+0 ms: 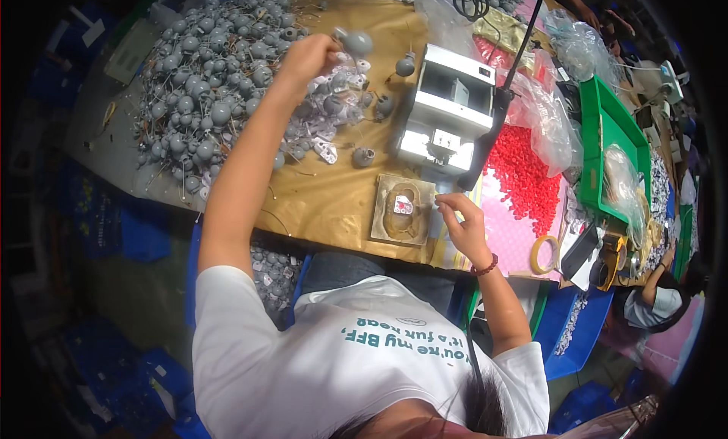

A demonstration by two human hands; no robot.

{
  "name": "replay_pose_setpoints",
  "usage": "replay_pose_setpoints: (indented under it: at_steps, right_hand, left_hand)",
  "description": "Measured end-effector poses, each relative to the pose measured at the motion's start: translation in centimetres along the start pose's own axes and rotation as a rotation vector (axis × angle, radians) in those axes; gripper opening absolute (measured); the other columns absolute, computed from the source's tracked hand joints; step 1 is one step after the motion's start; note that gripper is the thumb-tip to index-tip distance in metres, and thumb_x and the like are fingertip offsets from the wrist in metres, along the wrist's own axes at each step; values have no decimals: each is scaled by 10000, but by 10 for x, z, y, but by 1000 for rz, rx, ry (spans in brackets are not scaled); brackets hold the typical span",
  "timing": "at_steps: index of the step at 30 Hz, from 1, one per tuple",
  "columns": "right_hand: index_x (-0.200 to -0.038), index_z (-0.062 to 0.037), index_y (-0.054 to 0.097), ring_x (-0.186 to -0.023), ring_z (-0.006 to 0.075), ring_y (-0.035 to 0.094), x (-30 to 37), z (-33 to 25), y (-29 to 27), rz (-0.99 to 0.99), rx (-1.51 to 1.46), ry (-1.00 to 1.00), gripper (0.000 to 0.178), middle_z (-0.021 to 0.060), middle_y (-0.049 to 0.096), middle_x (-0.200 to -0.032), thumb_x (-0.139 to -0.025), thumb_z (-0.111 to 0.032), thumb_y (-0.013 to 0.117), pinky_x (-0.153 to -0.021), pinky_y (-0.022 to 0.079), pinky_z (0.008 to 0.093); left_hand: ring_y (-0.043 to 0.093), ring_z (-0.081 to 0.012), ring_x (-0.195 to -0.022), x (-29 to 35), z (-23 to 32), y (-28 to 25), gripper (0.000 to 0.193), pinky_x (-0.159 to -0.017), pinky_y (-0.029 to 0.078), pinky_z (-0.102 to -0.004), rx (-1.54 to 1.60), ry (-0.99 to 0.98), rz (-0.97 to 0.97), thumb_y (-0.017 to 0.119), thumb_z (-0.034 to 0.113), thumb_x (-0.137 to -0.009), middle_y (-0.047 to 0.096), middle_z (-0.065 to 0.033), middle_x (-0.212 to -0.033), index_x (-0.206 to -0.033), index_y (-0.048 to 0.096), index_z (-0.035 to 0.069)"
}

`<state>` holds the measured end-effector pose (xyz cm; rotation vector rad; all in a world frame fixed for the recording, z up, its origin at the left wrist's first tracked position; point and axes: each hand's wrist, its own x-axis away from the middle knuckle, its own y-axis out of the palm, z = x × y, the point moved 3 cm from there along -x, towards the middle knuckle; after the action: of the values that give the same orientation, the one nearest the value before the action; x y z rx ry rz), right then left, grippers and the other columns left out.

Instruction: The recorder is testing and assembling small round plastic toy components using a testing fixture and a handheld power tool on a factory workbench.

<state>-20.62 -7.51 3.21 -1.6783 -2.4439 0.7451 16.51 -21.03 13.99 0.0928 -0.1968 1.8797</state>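
My left hand reaches to the far side of the table, its fingers pinched on a smooth grey round piece. Below it lies a heap of small white-and-grey flat pieces. On the near edge of the table sits a square block with an oval hollow, and a small white piece with red marks rests inside. Just right of this block is my right hand, with thumb and forefinger pressed together; whatever they hold is too small to tell.
A big pile of grey ball-shaped parts with thin wires covers the left. A white-and-silver machine stands beyond the block. Red small parts, a yellow tape roll and a green tray lie right. Another person sits far right.
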Motion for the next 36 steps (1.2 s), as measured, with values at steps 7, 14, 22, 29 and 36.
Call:
replay_pose_setpoints:
  at_steps: [7, 14, 22, 29, 36]
  right_hand:
    - [-992, 18, 707, -794, 219, 677, -25, -37, 3, -16, -12, -137, 103, 123, 700, -908, -905, 29, 654, -693, 522, 300]
    - [-1467, -23, 424, -1025, 164, 650, -70, -96, 12, -135, -738, 155, 453, 121, 653, -1176, -1027, -48, 530, -923, 522, 295]
    - [-1430, -82, 429, -1093, 249, 595, -65, -88, 23, -231, -367, -76, 636, 135, 576, -1223, -850, -15, 681, -926, 489, 364]
    - [-1223, -72, 547, -907, 335, 626, -61, -113, 5, -260, 97, -430, 462, 139, 602, -1040, -785, -57, 694, -762, 512, 417]
    - [-1119, -60, 616, -821, 393, 650, -45, -111, -20, -304, 309, -361, 359, 142, 629, -944, -775, -118, 703, -688, 530, 460]
  left_hand:
    - [497, -85, -633, 53, 19, 25, 240, -600, 415, -244, -89, 173, -309, 468, 267, -1050, 506, 20, -706, -950, 571, 74]
    - [500, -243, -612, 163, 10, 74, 276, -607, 421, -394, -381, 629, -307, 490, 210, -1035, 454, -90, -678, -868, 565, 4]
    - [538, -321, -809, 235, -25, 100, 102, -708, 449, -430, -538, 1016, -388, 695, 49, -770, 544, -106, -869, -861, 648, 54]
    - [524, -295, -1159, 223, -84, 61, 783, -1004, 424, -426, 388, 524, -345, 821, 519, -758, 523, -137, -1268, -1286, 507, 32]
    - [548, -188, -1106, 220, -74, 103, 681, -926, 468, -316, -88, 401, -445, 733, 191, -890, 530, -105, -1331, -1458, 394, 30]
